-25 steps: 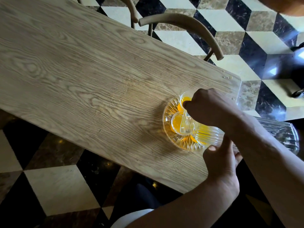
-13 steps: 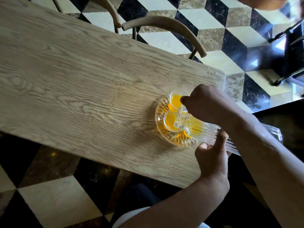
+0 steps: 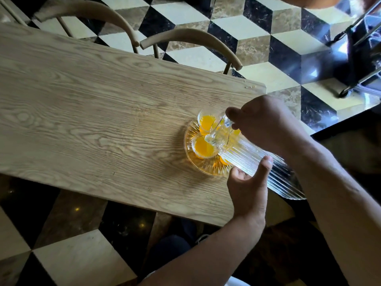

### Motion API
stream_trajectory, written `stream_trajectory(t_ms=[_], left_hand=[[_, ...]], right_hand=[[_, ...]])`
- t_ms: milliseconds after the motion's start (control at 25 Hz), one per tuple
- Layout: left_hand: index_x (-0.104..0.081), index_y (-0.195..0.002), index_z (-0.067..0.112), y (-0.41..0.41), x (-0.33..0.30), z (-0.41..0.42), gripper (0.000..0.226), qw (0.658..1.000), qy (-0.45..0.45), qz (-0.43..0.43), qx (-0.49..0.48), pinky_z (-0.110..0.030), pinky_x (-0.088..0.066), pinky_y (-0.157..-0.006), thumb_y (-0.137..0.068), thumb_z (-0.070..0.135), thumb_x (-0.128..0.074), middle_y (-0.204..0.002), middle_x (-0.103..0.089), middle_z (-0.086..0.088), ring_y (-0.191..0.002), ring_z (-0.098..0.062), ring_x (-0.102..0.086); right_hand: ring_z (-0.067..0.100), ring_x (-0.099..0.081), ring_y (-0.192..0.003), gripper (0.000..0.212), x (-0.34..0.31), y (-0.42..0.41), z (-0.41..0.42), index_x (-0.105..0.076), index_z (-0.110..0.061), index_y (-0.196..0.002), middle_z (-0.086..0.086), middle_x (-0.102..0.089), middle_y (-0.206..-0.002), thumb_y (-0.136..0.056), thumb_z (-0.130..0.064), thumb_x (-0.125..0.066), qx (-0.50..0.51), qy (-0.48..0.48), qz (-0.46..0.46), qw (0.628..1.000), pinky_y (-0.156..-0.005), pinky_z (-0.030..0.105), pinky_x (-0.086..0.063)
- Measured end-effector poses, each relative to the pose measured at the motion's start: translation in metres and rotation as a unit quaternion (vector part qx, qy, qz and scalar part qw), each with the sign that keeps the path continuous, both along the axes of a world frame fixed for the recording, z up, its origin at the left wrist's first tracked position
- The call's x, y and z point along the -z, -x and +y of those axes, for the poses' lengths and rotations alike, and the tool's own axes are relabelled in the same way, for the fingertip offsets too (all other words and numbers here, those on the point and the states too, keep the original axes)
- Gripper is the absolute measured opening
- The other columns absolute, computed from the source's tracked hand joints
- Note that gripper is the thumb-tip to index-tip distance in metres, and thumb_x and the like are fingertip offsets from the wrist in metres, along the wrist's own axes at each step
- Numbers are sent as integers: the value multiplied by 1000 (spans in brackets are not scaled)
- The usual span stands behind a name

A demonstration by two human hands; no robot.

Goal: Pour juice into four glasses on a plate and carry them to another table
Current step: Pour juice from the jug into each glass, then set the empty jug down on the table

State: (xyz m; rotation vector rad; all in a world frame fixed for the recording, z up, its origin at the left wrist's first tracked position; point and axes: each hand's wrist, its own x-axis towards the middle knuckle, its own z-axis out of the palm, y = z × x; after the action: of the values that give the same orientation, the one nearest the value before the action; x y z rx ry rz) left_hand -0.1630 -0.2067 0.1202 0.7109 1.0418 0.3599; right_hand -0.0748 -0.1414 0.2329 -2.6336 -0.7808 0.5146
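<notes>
A ribbed clear glass jug (image 3: 243,155) is tipped steeply over a cut-glass plate (image 3: 191,159) near the right end of a wooden table (image 3: 92,120). My right hand (image 3: 261,122) grips the jug's handle near its spout. My left hand (image 3: 249,186) supports the jug's ribbed body from below, thumb along its side. On the plate stand small glasses of orange juice: one at the back (image 3: 206,122), one in front (image 3: 203,147), and others mostly hidden under the jug. The jug looks nearly empty.
Two curved wooden chair backs (image 3: 191,41) stand along the table's far side. The floor is a black, cream and brown cube-pattern tile (image 3: 278,44). A dark metal-framed object (image 3: 362,58) sits at the upper right. My knees are below the table's near edge.
The jug's spout has lifted a little and swung over the glasses; both hands keep their hold. The camera has shifted, bringing more chairs and floor into sight.
</notes>
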Motion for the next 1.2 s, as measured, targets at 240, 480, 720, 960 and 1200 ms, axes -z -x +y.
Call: stream_trajectory(t_ms=[240,480,720,960,1200], left_hand=[[-48,-78,13,24,3,-15,64,997,-76,-8,24,-30,-31,-54,-55,59,-86,-70,-37,-2,-65,-15,-31],[-56,-92,-2,57,-5,-23,69,986,-152,-49,37,-28,-35,-54,-58,48,-89,-73,-49,-4,-63,-14,-37],[-65,-98,15,97,0,-6,62,973,-219,-35,59,-41,-57,-72,-55,46,-97,-86,-72,-7,-76,-15,-62],[-66,-108,9,137,-1,32,69,962,-256,-12,96,-50,-60,-88,-55,43,-95,-104,-77,-22,-90,-25,-73],[-67,-117,14,164,2,107,72,957,-245,-15,154,-35,-58,-96,-54,38,-91,-112,-78,-10,-106,-20,-75]], right_hand=[[17,-61,-52,44,-14,15,-46,-77,-4,-73,-2,-70,-54,-95,-38,-59,36,-113,39,992,-60,30,-52],[4,-51,-40,45,-21,43,-89,-70,-1,-65,-6,-62,-45,-94,-34,-60,54,-238,69,967,-54,31,-46],[16,-52,-44,48,-14,76,-108,-68,0,-66,0,-60,-48,-88,-41,-57,47,-356,134,924,-55,37,-41],[20,-48,-44,50,-13,113,-91,-57,7,-67,7,-57,-52,-101,-27,-49,38,-405,224,886,-50,31,-39],[24,-57,-55,31,-7,133,-45,-62,2,-71,14,-65,-64,-86,-25,-55,48,-418,294,858,-55,34,-44]])
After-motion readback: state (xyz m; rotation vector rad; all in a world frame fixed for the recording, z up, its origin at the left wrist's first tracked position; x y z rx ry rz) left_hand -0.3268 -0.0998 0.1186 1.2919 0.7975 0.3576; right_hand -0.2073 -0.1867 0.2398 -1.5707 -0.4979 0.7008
